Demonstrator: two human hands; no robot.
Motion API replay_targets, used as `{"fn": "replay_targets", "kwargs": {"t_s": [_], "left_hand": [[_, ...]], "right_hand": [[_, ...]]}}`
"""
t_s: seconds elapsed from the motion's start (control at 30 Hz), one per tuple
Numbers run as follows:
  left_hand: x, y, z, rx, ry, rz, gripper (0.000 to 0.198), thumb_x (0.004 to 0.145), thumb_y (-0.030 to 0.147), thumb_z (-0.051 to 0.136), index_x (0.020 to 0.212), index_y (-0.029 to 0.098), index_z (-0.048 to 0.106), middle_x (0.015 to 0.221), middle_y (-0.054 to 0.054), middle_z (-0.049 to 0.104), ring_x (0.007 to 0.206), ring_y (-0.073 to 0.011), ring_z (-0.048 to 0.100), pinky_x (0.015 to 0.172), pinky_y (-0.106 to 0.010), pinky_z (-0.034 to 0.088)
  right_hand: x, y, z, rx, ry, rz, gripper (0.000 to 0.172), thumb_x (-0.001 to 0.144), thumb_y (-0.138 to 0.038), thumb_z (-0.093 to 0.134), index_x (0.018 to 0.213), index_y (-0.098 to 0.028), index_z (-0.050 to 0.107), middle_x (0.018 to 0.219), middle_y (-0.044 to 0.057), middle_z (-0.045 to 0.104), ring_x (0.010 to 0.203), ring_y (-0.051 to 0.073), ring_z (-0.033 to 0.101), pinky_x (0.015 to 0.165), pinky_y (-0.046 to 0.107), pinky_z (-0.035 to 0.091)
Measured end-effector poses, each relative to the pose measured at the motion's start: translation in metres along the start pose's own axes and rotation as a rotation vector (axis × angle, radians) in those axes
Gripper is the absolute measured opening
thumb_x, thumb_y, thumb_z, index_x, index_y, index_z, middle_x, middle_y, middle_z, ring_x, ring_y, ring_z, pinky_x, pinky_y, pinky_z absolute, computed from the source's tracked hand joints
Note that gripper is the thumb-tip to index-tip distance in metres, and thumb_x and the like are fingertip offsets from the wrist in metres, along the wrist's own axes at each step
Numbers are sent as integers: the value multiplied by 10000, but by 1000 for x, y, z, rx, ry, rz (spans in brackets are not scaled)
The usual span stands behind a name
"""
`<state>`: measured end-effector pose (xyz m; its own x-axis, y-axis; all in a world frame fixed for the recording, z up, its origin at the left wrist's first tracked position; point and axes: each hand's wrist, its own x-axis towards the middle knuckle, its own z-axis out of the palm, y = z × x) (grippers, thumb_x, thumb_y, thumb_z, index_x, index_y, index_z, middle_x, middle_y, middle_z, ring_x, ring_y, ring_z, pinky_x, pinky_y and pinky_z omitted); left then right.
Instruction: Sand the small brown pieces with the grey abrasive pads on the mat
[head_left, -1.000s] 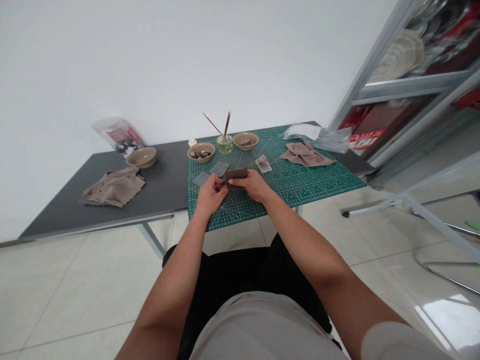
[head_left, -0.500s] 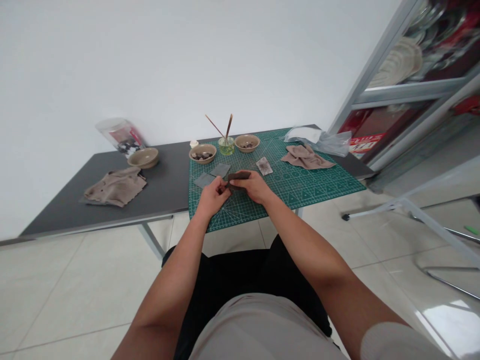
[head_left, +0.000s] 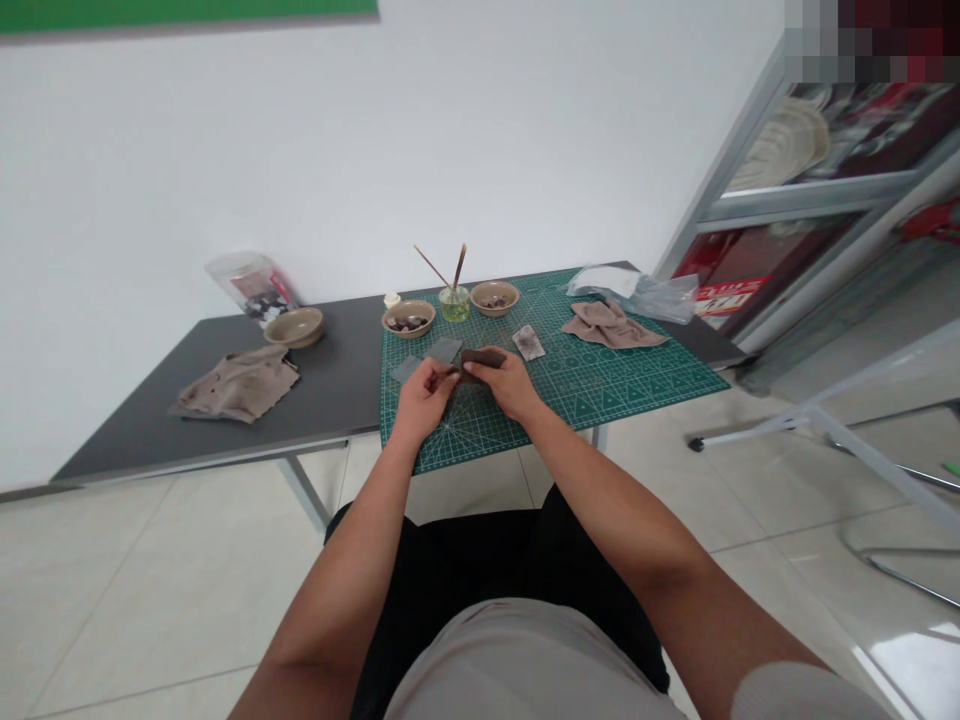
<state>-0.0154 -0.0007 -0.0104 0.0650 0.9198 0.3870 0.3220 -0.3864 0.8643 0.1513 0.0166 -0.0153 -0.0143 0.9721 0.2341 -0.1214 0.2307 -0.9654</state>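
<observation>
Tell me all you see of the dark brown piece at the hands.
The dark brown piece looks small, flat and matte; its material is unclear. The right hand holds it and partly hides it, over the green mat. The left hand is close by its left end; whether they touch is hard to tell.

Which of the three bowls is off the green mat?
The leftmost bowl: it sits on the dark tabletop, while the middle bowl and right bowl both stand on the green mat.
</observation>
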Motion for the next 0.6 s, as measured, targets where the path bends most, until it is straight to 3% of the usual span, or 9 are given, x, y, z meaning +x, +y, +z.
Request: {"fn": "replay_targets", "kwargs": {"t_s": [0.07,0.13,0.2,0.27,0.33,0.47,0.6], "left_hand": [[1,-2,-1,-62,119,-3,177,812,334,651,905,205,574,757,12,632,658,-125,601,634,-257,482],[3,-3,-1,-135,232,-9,262,796,303,659,1023,212,564,746,25,621,659,-119,609,655,-253,495],[5,-3,-1,-153,291,-23,305,755,287,693,1023,206,570,747,26,626,676,-119,619,679,-252,503],[6,-4,-1,-155,293,-46,248,751,301,693,953,187,606,825,-11,669,744,-135,643,731,-272,521],[6,-3,-2,-127,275,-48,201,771,310,671,920,179,645,895,-38,697,808,-151,658,788,-298,529],[6,-1,-4,-14,217,10,178,778,312,675,905,193,712,963,-47,722,889,-173,663,856,-325,522],[6,0,-4,16,85,-21,200,763,302,692,926,194,733,913,-42,743,813,-177,671,822,-338,536]], "right_hand": [[-5,-2,0,-236,128,-140,160,842,-313,608,938,-193,651,904,42,679,869,201,606,840,348,463],[-12,-7,2,-555,151,-273,191,898,-228,504,1018,-197,649,1069,94,672,1031,239,577,933,392,421],[-21,-13,4,-884,7,-335,217,884,-179,510,1035,-196,664,1210,118,640,1159,281,503,994,440,361],[-31,-17,7,-1104,-152,-338,183,870,-219,559,996,-190,689,1192,121,646,1154,305,482,990,474,335],[-38,-20,7,-1194,-223,-329,193,853,-322,620,970,-198,709,1154,113,654,1130,313,479,976,487,327],[-39,-21,3,-1171,-233,-321,358,861,-543,613,1000,-237,734,1195,95,637,1144,313,470,953,479,330],[-26,-18,1,-1094,-222,-272,373,942,-474,533,1158,-213,691,1185,111,659,1121,286,520,942,452,337]]}}
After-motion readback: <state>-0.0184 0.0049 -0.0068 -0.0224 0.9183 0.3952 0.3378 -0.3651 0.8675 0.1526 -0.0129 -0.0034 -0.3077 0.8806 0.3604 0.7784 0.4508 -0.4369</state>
